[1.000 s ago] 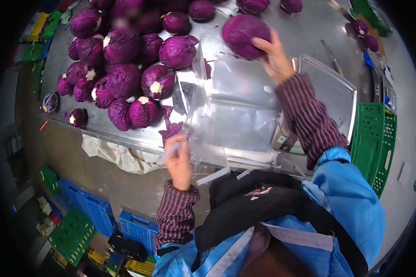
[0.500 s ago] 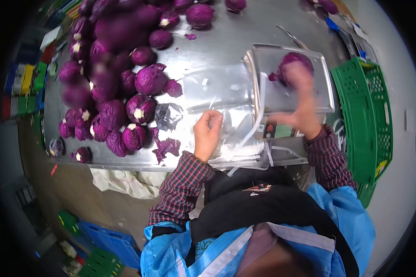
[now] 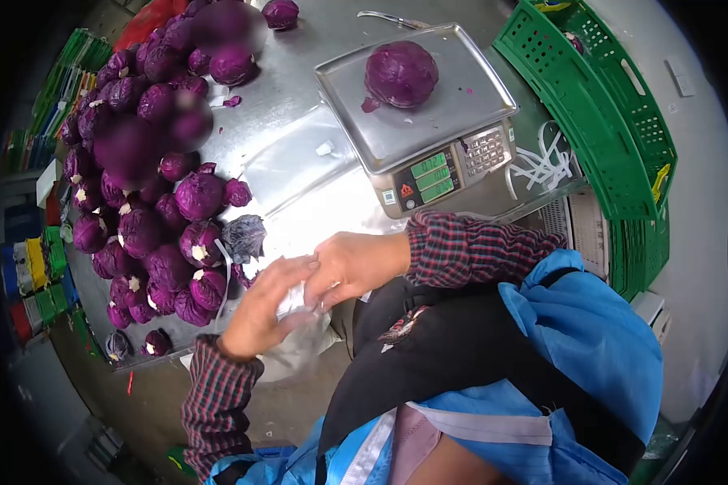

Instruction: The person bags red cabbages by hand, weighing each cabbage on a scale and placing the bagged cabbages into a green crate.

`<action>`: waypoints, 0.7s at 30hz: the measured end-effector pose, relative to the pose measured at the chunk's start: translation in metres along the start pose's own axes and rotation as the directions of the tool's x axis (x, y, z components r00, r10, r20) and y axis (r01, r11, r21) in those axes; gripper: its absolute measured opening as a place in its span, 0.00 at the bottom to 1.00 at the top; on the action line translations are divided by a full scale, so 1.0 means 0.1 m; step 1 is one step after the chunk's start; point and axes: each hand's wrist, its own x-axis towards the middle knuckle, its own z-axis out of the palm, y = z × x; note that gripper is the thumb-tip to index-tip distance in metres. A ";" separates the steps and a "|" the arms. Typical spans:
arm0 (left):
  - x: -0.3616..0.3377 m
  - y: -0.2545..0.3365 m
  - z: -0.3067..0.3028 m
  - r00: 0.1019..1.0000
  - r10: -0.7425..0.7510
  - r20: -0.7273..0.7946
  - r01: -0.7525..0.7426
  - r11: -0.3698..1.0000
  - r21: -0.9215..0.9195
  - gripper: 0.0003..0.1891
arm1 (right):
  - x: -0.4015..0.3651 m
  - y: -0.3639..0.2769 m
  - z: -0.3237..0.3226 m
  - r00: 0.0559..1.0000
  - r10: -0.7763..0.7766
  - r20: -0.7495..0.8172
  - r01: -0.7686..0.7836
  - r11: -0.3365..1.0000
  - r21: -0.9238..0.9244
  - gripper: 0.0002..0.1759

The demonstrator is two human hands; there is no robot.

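Observation:
My left hand [image 3: 263, 311] and my right hand [image 3: 352, 263] meet at the table's front edge. Both have their fingers closed on a clear plastic bag [image 3: 295, 299], which hangs partly below the edge. The fingers cover much of it. A thin white strip [image 3: 226, 279] rises beside my left hand. Beyond my right hand, a red cabbage [image 3: 400, 74] rests on the metal pan of a weighing scale [image 3: 437, 179] with a lit green display. More clear plastic [image 3: 299, 158] lies flat on the table left of the scale.
Many red cabbages [image 3: 168, 267] are heaped along the table's left side, a few loose leaves [image 3: 243, 237] among them. A knife [image 3: 392, 18] lies behind the scale. White strips [image 3: 542, 166] sit to its right, near a green crate [image 3: 598, 113].
My right hand has left the scale and come over to my left hand, where both now grip the plastic bag. The cabbage remains on the pan. The scale's display is uncovered, and my view has turned.

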 end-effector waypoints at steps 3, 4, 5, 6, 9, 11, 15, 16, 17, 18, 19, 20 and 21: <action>0.25 -0.08 -0.07 0.996 0.069 -0.052 -0.071 0.997 -0.032 0.20 | -0.24 -0.04 -0.32 0.993 0.121 -0.008 -0.111 0.931 0.348 0.09; 0.34 -0.09 -0.08 0.965 0.248 -0.081 -0.233 0.959 0.160 0.14 | -0.39 -0.05 -0.45 0.965 0.261 -0.030 -0.222 0.871 0.438 0.11; 0.42 -0.09 -0.01 0.967 0.244 -0.080 -0.229 0.961 0.157 0.14 | -0.56 -0.06 -0.56 0.918 0.394 -0.033 -0.320 0.790 0.523 0.12; 0.51 -0.10 0.10 0.979 0.134 -0.155 -0.178 0.931 -0.317 0.11 | -0.73 -0.06 -0.66 0.880 0.471 -0.058 -0.330 0.695 0.638 0.14; 1.00 -0.20 0.37 0.977 -0.190 -0.096 0.057 0.669 -0.741 0.12 | -1.30 0.03 -0.98 0.698 0.705 -0.125 -0.271 0.421 0.865 0.16; 1.56 -0.34 0.54 0.936 -0.329 -0.124 0.135 0.661 -0.738 0.13 | -1.58 0.19 -1.27 0.528 0.832 -0.170 -0.276 0.358 0.892 0.16; 2.65 -0.34 0.52 0.694 -0.422 -0.583 0.196 0.890 -0.411 0.11 | -1.68 0.62 -1.81 0.382 0.803 -0.458 -0.575 0.594 0.563 0.14; 2.89 -0.44 0.48 0.620 -0.272 -0.736 0.107 0.958 -0.264 0.11 | -1.59 0.82 -1.97 0.389 0.568 -0.726 -0.635 0.736 0.235 0.13; 3.11 -0.54 0.43 0.539 -0.373 -0.755 0.204 0.928 -0.313 0.11 | -1.53 1.01 -2.13 0.422 0.240 -0.874 -0.671 0.731 -0.123 0.12; 3.28 -0.83 0.50 0.527 -0.393 -0.754 0.242 0.920 -0.310 0.11 | -1.55 1.31 -2.20 0.433 0.241 -0.869 -0.661 0.740 -0.124 0.12; 3.36 -1.06 0.57 0.515 -0.411 -0.752 0.280 0.910 -0.305 0.11 | -1.59 1.67 -2.19 0.427 0.355 -0.832 -0.707 0.705 -0.062 0.10; 3.35 -1.05 0.57 0.505 -0.413 -0.758 0.288 0.908 -0.303 0.11 | -1.61 1.87 -2.20 0.413 0.463 -0.784 -0.753 0.658 -0.008 0.08; 3.29 -1.01 0.60 0.545 -0.433 -0.718 0.422 0.882 -0.211 0.11 | -1.59 1.88 -2.21 0.420 0.463 -0.780 -0.746 0.666 -0.007 0.08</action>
